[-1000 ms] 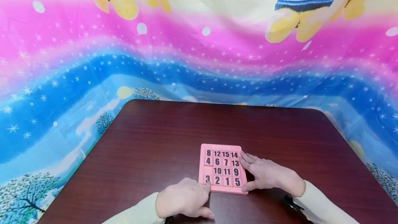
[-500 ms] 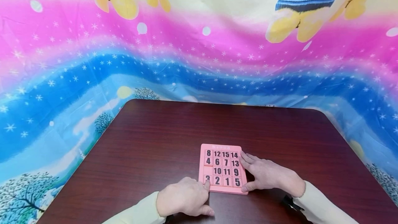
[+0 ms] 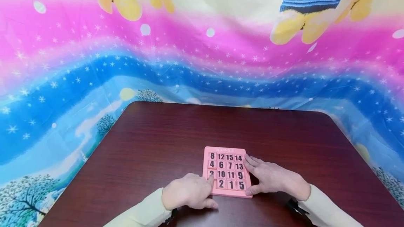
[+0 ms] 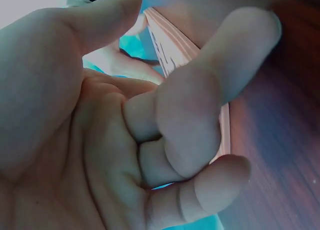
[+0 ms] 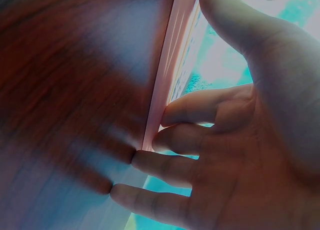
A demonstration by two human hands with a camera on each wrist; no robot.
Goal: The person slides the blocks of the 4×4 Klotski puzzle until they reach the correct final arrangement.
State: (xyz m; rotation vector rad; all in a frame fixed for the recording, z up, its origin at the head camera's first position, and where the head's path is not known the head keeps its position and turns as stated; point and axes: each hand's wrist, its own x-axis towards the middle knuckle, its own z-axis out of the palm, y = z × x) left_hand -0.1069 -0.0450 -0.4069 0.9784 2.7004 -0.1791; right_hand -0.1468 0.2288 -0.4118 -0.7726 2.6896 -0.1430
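A pink number slide puzzle (image 3: pixel 225 150) lies flat on the dark wooden table, its black-numbered tiles facing up. The index finger of my left hand (image 3: pixel 190 191) reaches over its left side and presses the 3 tile (image 3: pixel 211 173), partly covering the number. That tile sits in the left column below the 4 tile (image 3: pixel 212 164), and the gap is at the bottom left corner. My right hand (image 3: pixel 271 177) steadies the puzzle along its right edge, thumb by the near corner and fingers farther up. In the right wrist view, fairly straight fingers (image 5: pixel 187 107) touch the puzzle's side (image 5: pixel 167 54).
The reddish-brown table (image 3: pixel 164 132) stretches beyond and to both sides of the puzzle. Behind it hangs a colourful cloth backdrop (image 3: pixel 202 55) with snowflakes and cartoon figures. A black band (image 3: pixel 296 206) shows at the right wrist.
My left index finger has slid the 3 tile away from me, from the bottom row up into the third row. The gap is now at the bottom left. My right hand has stayed put.
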